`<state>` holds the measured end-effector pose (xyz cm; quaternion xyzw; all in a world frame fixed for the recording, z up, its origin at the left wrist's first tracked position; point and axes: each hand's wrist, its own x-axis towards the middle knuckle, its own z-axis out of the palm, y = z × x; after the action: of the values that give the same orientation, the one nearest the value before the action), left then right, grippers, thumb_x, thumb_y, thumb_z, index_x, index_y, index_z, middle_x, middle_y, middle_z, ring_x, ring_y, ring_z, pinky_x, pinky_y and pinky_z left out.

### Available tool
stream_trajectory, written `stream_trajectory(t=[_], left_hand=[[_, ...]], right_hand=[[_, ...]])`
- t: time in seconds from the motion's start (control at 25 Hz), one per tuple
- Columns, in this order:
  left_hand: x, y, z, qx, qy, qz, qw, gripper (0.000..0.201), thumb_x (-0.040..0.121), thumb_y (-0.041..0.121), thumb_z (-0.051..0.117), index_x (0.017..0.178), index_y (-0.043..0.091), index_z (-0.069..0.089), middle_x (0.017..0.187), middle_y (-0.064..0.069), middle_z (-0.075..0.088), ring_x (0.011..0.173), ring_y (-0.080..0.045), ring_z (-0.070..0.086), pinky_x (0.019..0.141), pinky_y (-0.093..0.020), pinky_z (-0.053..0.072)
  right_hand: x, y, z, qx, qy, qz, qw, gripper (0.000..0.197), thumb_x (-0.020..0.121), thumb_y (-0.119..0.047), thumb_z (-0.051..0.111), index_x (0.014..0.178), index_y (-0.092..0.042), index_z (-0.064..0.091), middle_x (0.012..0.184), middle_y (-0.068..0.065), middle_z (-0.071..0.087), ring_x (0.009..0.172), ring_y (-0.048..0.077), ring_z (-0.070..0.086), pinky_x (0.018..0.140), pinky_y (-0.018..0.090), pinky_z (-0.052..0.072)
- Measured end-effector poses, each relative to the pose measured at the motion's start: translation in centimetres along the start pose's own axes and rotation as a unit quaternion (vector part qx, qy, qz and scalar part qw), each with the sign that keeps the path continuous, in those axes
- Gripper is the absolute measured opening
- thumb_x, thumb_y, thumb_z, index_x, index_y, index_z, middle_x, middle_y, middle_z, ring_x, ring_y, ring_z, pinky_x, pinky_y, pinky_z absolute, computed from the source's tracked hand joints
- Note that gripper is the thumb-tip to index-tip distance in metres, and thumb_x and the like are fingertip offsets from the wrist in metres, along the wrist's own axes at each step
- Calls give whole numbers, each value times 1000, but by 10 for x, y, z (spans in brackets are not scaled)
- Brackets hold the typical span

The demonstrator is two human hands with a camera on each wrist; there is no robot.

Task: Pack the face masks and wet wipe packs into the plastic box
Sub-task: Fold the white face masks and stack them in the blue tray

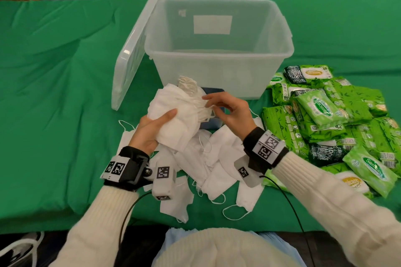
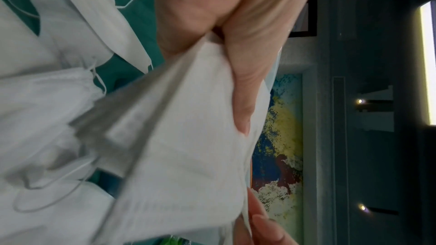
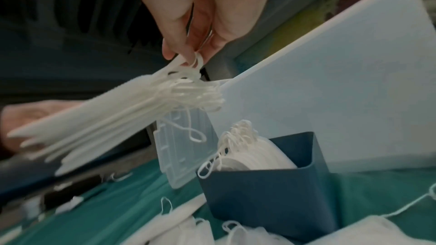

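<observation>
Mask stack (image 1: 173,115) is gripped by left hand (image 1: 149,130) — thumb on top; its loops (image 3: 188,88) are pinched by right hand (image 1: 227,112) fingertips.

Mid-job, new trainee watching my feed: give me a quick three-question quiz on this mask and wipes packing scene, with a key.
1. True or false: the plastic box already holds wet wipe packs.
2. Multiple choice: the left hand holds A) one wipe pack, B) a stack of masks, C) the lid.
3. Fill in: the right hand pinches the stack's ear ____.

Key:
1. False; the packs lie piled on the green cloth to the right of the box.
2. B.
3. Loops. More masks stand in a small blue box, with loose masks in front of it.
</observation>
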<state>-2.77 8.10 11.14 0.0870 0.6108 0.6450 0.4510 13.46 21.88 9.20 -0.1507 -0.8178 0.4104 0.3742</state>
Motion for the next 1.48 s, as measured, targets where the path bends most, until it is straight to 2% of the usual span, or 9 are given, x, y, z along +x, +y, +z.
stream_trajectory(t=[0.24, 0.36, 0.52, 0.64, 0.72, 0.96, 1.32, 1.4, 1.48], left_hand=[[-1, -13, -14, 50, -16, -13, 999, 33, 78, 3, 71, 110, 4, 64, 104, -8, 71, 89, -16, 71, 73, -27, 59], [-4, -22, -17, 73, -14, -19, 997, 31, 77, 4, 74, 106, 7, 66, 107, -11, 71, 95, -21, 69, 77, -29, 58], [-5, -32, -9, 68, 13, -17, 997, 28, 73, 6, 78, 97, 12, 66, 103, -8, 71, 94, -21, 68, 81, -33, 55], [-6, -34, -2, 93, -5, -11, 996, 30, 70, 8, 80, 97, 12, 66, 100, -9, 72, 92, -23, 68, 82, -36, 55], [-8, -35, 4, 109, -19, -7, 994, 31, 69, 8, 80, 96, 12, 67, 99, -9, 72, 91, -24, 69, 81, -38, 56], [-10, -36, -12, 82, -3, -22, 996, 33, 73, 9, 78, 103, 12, 66, 100, -6, 72, 91, -19, 68, 77, -32, 56], [-13, -47, -5, 49, -28, -65, 996, 23, 80, 4, 70, 101, 11, 62, 97, -6, 70, 85, -17, 67, 65, -25, 58], [-14, -51, -10, 59, -24, -61, 996, 29, 76, 5, 74, 103, 10, 64, 100, -7, 72, 88, -18, 69, 67, -26, 57], [-14, -55, -15, 53, -12, -60, 997, 31, 75, 7, 75, 104, 10, 64, 100, -6, 72, 87, -16, 69, 68, -26, 57]], right_hand=[[-26, -1, -1, -194, -202, 35, 959, 39, 82, 6, 46, 109, -15, 64, 96, 4, 59, 89, 21, 54, 74, 23, 40], [-32, -3, -10, -310, -190, -14, 932, 48, 76, -14, 29, 110, -20, 61, 90, 0, 61, 91, 22, 50, 79, 24, 30], [-26, -13, -15, 39, 23, 161, 986, 35, 85, -14, 48, 120, -15, 48, 103, 1, 67, 105, 14, 57, 101, 37, 39], [-15, -11, 3, 87, -130, 312, 937, 90, 78, -23, 73, 145, -22, 13, 146, 5, 36, 131, 14, 34, 113, 35, 24], [-15, -3, 16, 76, -233, 352, 903, 105, 71, -26, 79, 148, -24, 6, 151, 6, 26, 137, 20, 28, 115, 39, 24], [-17, 9, -2, 118, -219, 344, 906, 51, 71, -5, 77, 115, -20, 56, 121, 4, 61, 109, 20, 59, 98, 32, 46], [-19, -3, 18, 144, -101, 357, 917, 26, 78, 3, 67, 93, -14, 57, 90, 4, 62, 76, 16, 60, 79, 31, 53], [-19, -3, 13, 212, -62, 389, 895, 30, 79, 8, 64, 100, -12, 57, 89, 6, 62, 70, 15, 61, 72, 26, 55], [-17, 1, 6, 380, 22, 448, 809, 31, 83, 11, 57, 105, -10, 55, 87, 9, 61, 63, 17, 60, 65, 27, 55]])
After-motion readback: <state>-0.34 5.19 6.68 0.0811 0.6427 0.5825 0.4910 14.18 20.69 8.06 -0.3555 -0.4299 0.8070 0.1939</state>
